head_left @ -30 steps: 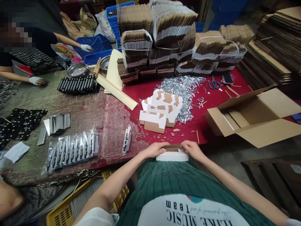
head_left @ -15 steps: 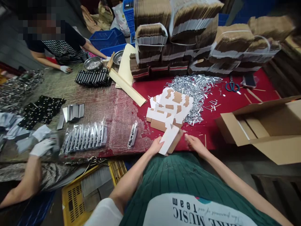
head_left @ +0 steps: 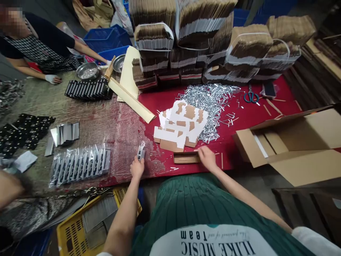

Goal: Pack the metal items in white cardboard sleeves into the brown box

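My left hand [head_left: 137, 168] is closed on the near end of a bagged metal part [head_left: 141, 151], long and narrow in clear plastic, at the left of the red cloth. A small open cardboard box [head_left: 186, 158] lies near the table's front edge, its brown inside facing up. Around its right end my right hand [head_left: 207, 158] has its fingers closed. Just beyond the box lie flat white-and-brown box blanks [head_left: 170, 137]. A heap of small shiny metal pieces [head_left: 205, 106] spreads behind them.
Several bagged metal parts [head_left: 80, 165] lie in a row at left. Bundled cardboard stacks [head_left: 154, 39] line the back. A large open carton [head_left: 293, 142] stands at right, with scissors [head_left: 251, 96] behind it. A co-worker's gloved hand [head_left: 52, 79] rests at far left.
My left hand has let go of the white box and moved left onto the bagged part. The box now lies open side up on the table, with my right hand on it.
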`<state>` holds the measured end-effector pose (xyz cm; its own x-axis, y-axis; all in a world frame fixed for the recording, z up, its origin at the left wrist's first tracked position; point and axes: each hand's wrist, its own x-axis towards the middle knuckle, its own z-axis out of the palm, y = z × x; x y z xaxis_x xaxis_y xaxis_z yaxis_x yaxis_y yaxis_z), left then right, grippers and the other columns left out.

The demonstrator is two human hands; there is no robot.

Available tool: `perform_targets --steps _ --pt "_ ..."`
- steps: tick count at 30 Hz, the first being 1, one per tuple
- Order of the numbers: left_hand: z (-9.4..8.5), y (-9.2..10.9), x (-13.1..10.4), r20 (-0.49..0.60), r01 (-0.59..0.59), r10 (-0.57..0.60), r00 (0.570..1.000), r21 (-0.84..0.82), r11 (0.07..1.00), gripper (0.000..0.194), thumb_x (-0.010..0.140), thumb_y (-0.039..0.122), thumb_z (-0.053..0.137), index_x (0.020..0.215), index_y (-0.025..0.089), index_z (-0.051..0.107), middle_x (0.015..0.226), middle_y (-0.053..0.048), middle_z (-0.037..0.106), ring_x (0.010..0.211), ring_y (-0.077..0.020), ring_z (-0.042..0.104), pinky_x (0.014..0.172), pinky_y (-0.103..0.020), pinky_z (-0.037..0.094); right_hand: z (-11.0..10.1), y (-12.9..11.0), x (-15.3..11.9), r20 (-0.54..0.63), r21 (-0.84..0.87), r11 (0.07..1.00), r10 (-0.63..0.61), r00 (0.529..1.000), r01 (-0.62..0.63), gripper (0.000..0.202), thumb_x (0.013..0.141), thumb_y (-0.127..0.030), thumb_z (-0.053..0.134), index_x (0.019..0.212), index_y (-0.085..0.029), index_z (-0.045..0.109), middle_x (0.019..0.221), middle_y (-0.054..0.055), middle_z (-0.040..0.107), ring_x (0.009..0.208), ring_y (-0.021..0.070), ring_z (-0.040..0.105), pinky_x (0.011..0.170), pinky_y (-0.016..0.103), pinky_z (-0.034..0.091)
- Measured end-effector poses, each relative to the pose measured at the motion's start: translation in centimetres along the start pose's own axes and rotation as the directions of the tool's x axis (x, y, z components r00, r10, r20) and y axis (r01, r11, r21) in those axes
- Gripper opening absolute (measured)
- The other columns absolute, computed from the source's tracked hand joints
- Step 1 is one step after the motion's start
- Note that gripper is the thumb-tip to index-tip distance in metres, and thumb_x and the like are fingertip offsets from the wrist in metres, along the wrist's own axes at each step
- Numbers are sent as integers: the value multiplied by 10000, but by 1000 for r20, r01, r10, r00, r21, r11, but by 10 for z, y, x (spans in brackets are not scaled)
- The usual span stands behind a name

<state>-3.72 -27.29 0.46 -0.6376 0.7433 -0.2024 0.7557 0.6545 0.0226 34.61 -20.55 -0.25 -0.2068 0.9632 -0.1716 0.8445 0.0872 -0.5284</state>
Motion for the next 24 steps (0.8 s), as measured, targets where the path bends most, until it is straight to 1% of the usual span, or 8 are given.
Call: perform_targets --steps 3,5,8,11,14,17,20,24 --pt "12 13 -6 41 -29 27 999 63 998 431 908 373 327 1176 71 477 966 -180 592 880 -273 579 727 -345 432 -11 30 35 -60 2 864 502 863 -503 439 943 -381 220 1079 -138 560 982 149 642 893 229 596 730 293 425" --pt "19 27 -20 1 -121 123 992 159 980 360 904 357 343 1078 98 522 978 -166 566 923 -278 554 733 -344 427 -11 45 61 1 -32 795 606 795 -606 381 913 -358 326 1082 -121 571 962 163 652 868 239 613 693 288 425" --pt "28 40 -41 17 -230 235 972 271 935 247 867 315 432 1003 139 540 1031 -145 517 980 -278 519 759 -354 420 -10 58 78 41 -57 784 621 783 -618 284 851 -293 443 1012 -134 616 919 150 663 821 231 622 653 272 412" --pt "34 41 -47 58 -193 184 981 253 948 312 817 329 521 1056 130 501 1028 -134 508 956 -266 526 752 -346 428 -18 61 52 17 -98 828 557 831 -553 272 842 -285 436 987 -155 625 858 116 664 771 211 613 622 259 389" --pt "37 39 -38 95 -146 132 987 157 977 531 776 373 577 1200 105 402 1042 -144 522 969 -278 531 752 -351 437 -23 47 0 72 -171 971 183 981 -168 259 854 -290 414 978 -188 617 852 71 652 755 181 593 626 243 371" --pt "35 37 -26 126 -130 119 985 80 988 567 763 363 592 1225 112 381 1100 -163 515 1038 -295 509 788 -368 435 -16 18 -36 215 -152 969 -160 964 195 252 876 -292 396 988 -218 609 903 53 631 816 169 584 658 232 378" --pt "23 36 -28 197 -143 156 968 -79 987 391 763 330 594 1084 140 475 1056 -122 544 1017 -260 528 836 -367 432 -1 -5 -36 79 -200 980 18 997 -2 348 919 -354 334 1164 -194 522 1025 101 605 899 200 587 669 255 403" --pt "0 56 -65 64 -462 520 852 -374 804 455 767 295 593 1178 175 439 1120 -101 536 1070 -238 503 932 -400 409 21 -10 -14 147 -202 912 388 910 -356 416 930 -354 288 1213 -106 465 928 153 644 829 238 631 671 306 434"
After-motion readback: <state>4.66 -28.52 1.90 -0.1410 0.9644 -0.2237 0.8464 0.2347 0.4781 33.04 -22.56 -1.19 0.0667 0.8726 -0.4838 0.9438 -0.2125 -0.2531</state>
